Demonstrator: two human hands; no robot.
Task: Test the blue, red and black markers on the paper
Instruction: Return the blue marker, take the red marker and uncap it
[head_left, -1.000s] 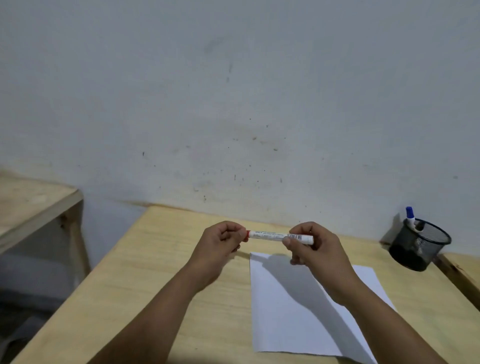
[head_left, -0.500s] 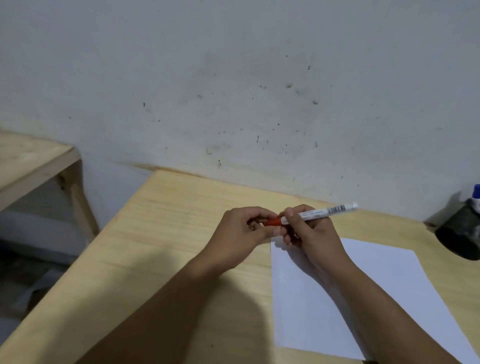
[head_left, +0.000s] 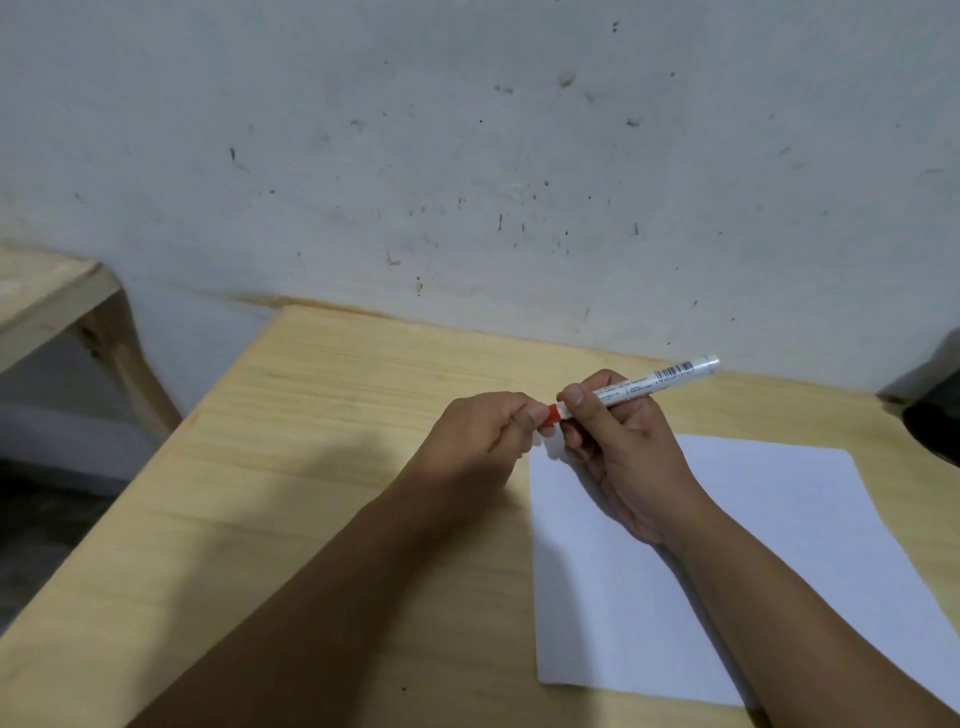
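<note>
My right hand grips the white barrel of the red marker, which slants up to the right above the paper's far left corner. My left hand pinches the marker's red cap at the lower left end. The cap still meets the barrel. The white sheet of paper lies flat on the wooden table under my right forearm. No marks show on the paper. The blue and black markers are out of sight.
A black mesh pen holder is cut off at the right edge, against the wall. A second wooden table stands to the left across a gap. The grey speckled wall runs along the table's far edge.
The marker has tilted from level to slanting up right, and both hands have come closer together at the red cap. The view has dropped and swung left, pushing the pen holder to the frame's edge.
</note>
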